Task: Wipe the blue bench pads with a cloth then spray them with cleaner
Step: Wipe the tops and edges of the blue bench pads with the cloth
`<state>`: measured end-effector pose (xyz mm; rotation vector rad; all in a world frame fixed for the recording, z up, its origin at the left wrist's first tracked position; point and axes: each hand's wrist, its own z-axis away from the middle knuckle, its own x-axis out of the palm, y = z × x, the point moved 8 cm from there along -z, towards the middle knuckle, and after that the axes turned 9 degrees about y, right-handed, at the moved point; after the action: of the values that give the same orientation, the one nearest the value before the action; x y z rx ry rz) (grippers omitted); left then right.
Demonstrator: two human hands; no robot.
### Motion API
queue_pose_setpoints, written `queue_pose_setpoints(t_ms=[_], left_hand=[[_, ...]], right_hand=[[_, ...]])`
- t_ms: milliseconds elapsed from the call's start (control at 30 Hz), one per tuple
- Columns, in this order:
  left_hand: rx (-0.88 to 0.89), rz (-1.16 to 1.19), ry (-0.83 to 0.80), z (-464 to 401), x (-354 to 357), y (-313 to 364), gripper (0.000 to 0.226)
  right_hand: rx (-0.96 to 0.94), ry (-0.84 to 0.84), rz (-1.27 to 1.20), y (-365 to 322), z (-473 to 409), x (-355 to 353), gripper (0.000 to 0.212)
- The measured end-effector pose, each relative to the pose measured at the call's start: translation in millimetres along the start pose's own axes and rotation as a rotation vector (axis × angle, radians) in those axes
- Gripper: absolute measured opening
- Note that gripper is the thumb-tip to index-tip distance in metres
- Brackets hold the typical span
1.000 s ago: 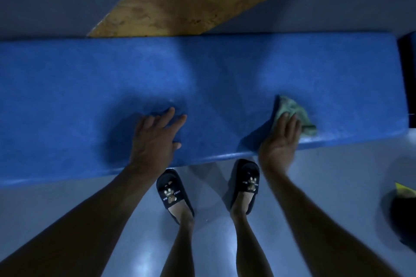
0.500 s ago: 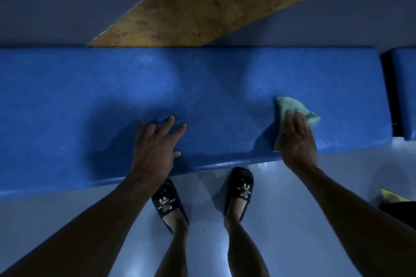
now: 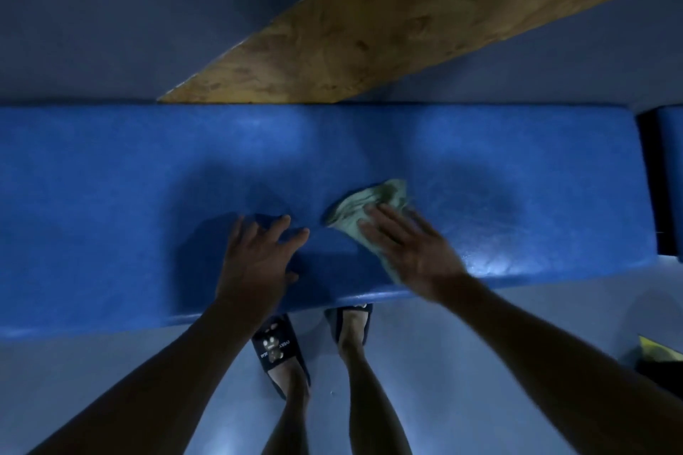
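Dim light falls on a pale grey floor (image 3: 462, 362) and a slanting plywood board (image 3: 388, 29) behind the long blue padded worktop (image 3: 111, 196) that you are cleaning; only the head view shows it. A second blue pad (image 3: 670, 174) starts beyond a dark gap at the right edge.

Your crumpled pale green cloth (image 3: 364, 209) lies on the pad's top, near the middle and towards the front edge, just to the right of your left hand (image 3: 258, 262). It looks light, soft and floppy, so it will bunch and slide under pressure; judging by that, a flat palm over its middle serves better than a pinch at one corner. The vinyl-like pad skin looks smooth with a slight sheen, likely a little slippery where damp.

Your right hand (image 3: 410, 251) lies on the cloth with fingers (image 3: 377, 220) stretched out and nearly straight, pressing it down rather than curling round it; the arm reaches in from the lower right, and the hand is blurred. Your left hand rests flat on the bare pad, fingers spread and straight, holding nothing, bracing you. No spray bottle can be made out, so spraying looks not yet begun.
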<state>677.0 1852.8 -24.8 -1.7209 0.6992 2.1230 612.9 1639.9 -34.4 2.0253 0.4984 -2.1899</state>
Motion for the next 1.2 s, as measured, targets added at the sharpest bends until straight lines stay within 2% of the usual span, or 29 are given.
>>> queue_pose_setpoints(t_ms=[67,133,200,233,367,467,500,567,600,633,667,767,833,900,967,1033,1100,1200], left_hand=[[0.018,0.018,0.016,-6,-6,-2,0.08],[0.032,0.05,0.043,-12,-12,-5,0.077],[0.02,0.057,0.057,-16,-18,-12,0.079],[0.002,0.052,0.045,-18,-20,-15,0.081],[-0.081,0.03,-0.082,-38,-19,-25,0.097],[-0.112,0.015,-0.155,-50,-14,-28,0.109],[-0.115,0.017,-0.17,-51,-11,-29,0.112],[-0.107,0.019,-0.154,-50,-9,-30,0.119],[-0.11,0.019,-0.141,-49,-6,-31,0.122],[-0.116,0.007,-0.137,-49,-4,-32,0.124],[-0.125,-0.013,-0.15,-50,-1,-32,0.125],[-0.134,-0.026,-0.146,-53,-1,-29,0.123],[-0.138,-0.026,-0.14,-55,-1,-29,0.123],[-0.136,-0.036,-0.139,-55,1,-27,0.123],[-0.133,-0.036,-0.134,-55,2,-26,0.124],[-0.125,-0.037,-0.117,-56,1,-25,0.126],[-0.128,-0.043,-0.107,-55,2,-26,0.129],[-0.125,-0.022,-0.096,-54,2,-24,0.133]], right_hand=[[0.181,0.02,0.041,68,16,-9,0.06],[0.561,-0.001,0.019,132,36,-16,0.066],[0.87,0.032,-0.021,148,36,-19,0.074],[0.925,0.061,-0.031,139,25,-18,0.075],[0.791,0.287,-0.126,45,-38,-11,0.054],[0.416,0.203,-0.222,-25,-67,2,0.051],[0.273,0.152,-0.211,-32,-71,2,0.056],[0.04,0.1,-0.134,-15,-71,-3,0.065],[-0.01,0.084,-0.089,7,-68,-4,0.063],[0.019,0.06,-0.053,36,-62,-5,0.06],[0.123,0.063,-0.03,75,-55,-7,0.058],[0.613,0.106,-0.072,176,-26,-27,0.066],[0.853,0.076,-0.132,193,-26,-26,0.077],[0.96,0.119,-0.177,177,-46,-21,0.078],[0.937,0.169,-0.164,148,-74,-16,0.068],[0.801,0.179,-0.127,115,-100,-7,0.061],[0.587,0.194,-0.139,87,-119,-4,0.055],[0.171,0.121,-0.191,75,-120,-9,0.054]])
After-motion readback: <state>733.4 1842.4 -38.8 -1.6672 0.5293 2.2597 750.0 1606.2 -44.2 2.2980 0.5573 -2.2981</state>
